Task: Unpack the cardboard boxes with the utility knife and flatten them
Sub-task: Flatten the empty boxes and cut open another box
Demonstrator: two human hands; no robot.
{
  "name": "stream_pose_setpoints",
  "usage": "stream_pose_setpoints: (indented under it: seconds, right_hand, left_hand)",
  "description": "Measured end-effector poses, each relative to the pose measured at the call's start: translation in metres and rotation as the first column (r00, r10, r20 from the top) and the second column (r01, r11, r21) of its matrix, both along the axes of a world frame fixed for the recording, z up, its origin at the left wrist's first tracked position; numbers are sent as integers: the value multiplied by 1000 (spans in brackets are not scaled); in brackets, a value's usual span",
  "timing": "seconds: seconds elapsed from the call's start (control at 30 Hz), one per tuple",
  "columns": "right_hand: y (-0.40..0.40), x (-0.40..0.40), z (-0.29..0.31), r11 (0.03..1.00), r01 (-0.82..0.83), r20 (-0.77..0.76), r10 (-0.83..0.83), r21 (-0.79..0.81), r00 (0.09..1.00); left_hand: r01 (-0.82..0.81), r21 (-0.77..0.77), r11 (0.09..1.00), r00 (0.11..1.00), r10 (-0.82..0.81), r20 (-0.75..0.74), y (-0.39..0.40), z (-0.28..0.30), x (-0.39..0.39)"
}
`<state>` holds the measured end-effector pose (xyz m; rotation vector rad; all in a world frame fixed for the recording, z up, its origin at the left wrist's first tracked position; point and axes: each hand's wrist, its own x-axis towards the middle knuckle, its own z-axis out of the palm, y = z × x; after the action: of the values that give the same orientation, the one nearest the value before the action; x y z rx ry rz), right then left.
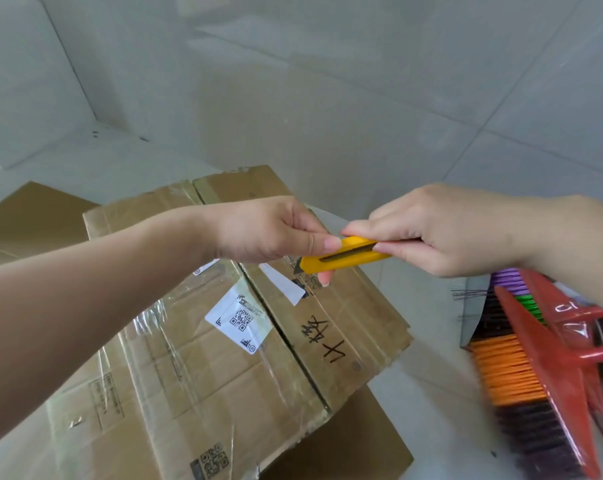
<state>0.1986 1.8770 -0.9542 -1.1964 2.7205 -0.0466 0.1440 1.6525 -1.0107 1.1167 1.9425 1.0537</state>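
The cardboard box lies under your hands, taped shut, with a white QR-code label and black handwritten characters; the print is unreadable. Above it, your right hand is closed around the yellow utility knife, while your left hand pinches its blade end. A red broom lies at right.

My forearms are bare — no sleeve reaches into view on either side. My left grip and right grip carry no glove, ring, watch or band — nails short and unpainted where they show.
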Motion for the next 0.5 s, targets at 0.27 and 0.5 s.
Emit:
stream_pose_setpoints:
  seconds: [0.27,0.5]
  right_hand:
    - [6,-2,-9,994,85,283,-61,-73,957]
    - [15,-2,-12,981,145,238,-112,-127,965]
  left_hand:
    - [43,21,999,999,-44,31,-2,-8,-4]
    - [6,32,999,1000,-6,12,-2,-13,-10]
